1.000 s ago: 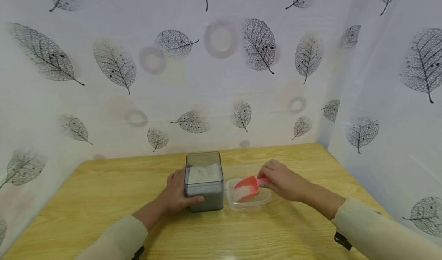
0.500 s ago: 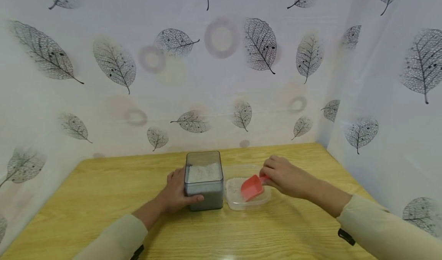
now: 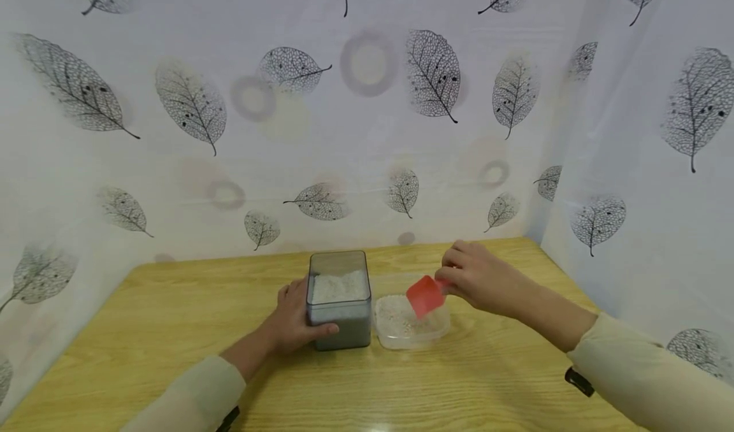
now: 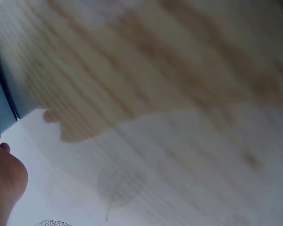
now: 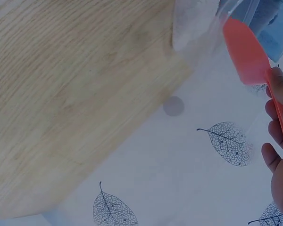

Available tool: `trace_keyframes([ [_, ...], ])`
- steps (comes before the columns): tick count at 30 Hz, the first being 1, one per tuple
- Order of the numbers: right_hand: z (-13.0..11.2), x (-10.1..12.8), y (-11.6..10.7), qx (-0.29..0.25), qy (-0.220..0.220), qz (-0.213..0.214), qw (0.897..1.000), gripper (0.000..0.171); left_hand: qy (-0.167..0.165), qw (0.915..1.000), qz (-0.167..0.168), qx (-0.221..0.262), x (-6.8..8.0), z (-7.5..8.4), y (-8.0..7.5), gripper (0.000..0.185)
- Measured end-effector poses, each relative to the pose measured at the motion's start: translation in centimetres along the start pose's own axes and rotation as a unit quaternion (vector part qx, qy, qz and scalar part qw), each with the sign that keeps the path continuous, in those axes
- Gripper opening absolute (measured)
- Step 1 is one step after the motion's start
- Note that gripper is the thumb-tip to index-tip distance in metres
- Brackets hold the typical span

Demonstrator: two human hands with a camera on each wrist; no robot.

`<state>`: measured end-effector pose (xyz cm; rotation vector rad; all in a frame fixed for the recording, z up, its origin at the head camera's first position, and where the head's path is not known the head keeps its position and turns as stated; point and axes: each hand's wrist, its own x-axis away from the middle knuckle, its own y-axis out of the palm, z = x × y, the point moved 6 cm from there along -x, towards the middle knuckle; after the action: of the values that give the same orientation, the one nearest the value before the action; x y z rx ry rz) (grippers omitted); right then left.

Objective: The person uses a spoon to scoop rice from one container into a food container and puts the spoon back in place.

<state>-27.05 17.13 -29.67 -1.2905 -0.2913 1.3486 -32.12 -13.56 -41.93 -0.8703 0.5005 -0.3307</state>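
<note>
Left hand point(image 3: 298, 320): grip wraps the grey container point(image 3: 338, 299), steadying it on the tabletop point(image 3: 172, 330);
Right hand point(image 3: 478, 278): grip pinches the red scoop point(image 3: 425, 295), tilted down over the clear tub point(image 3: 410, 320) of white grains.

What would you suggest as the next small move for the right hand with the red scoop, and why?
Probably carry the red scoop left over the grey container and dip it in. The right hand holds it tipped mouth-down above the clear tub, apparently emptied, while the left hand grips the container, which holds white grains.
</note>
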Motion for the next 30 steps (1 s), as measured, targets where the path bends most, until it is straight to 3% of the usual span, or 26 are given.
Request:
trace_keyframes([
  [7,0.7,-2.0,-1.7,0.007,0.016,0.055,0.998,0.01,0.0,1.0,0.003,-0.001,0.1,0.1,-0.3,0.107],
  [12,0.7,-4.0,-2.8,0.027,0.035,0.106,0.993,0.032,-0.004,1.0,0.004,-0.001,0.1,0.0,-0.3,0.106],
  [20,-0.6,-7.7,-3.4,0.041,0.022,0.151,0.987,0.014,-0.003,1.0,0.006,-0.002,0.2,0.0,-0.2,0.104],
  [24,-1.6,-9.3,-3.0,0.042,0.009,0.134,0.99,0.014,-0.002,1.0,0.008,-0.004,0.1,0.0,-0.1,0.105],
  [30,-3.0,-11.4,-1.9,0.041,-0.005,0.063,0.997,0.013,-0.015,0.9999,0.0,-0.001,0.1,0.0,0.2,0.103],
])
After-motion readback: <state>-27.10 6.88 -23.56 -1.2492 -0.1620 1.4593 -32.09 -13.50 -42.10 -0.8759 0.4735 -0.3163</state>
